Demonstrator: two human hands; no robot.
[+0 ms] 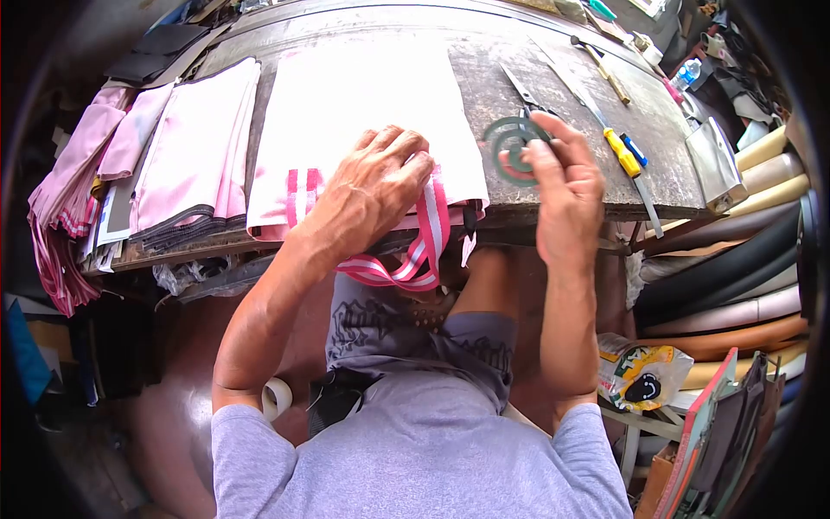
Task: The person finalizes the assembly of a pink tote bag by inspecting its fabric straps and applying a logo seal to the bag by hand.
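Observation:
My left hand [372, 186] rests on the near part of a pale pink fabric piece [363, 95], its fingers curled near the top of a pink-and-white striped strap [430, 227]. What its fingertips hold, if anything, is hidden. The strap loops down over the table's front edge. My right hand [566, 177] is raised to the right of the fabric, thumb and fingers pinched on a dark green spiral [510, 138], slightly blurred. Behind that hand, black-handled scissors [519, 86] lie on the table.
Folded pink pieces [194, 147] are stacked at the left. On the right lie a yellow-handled tool [621, 152], a blue-handled one [635, 150], a hammer [603, 69] and a metal block [716, 164]. Rolls of material [726, 285] stand beyond the table's right edge.

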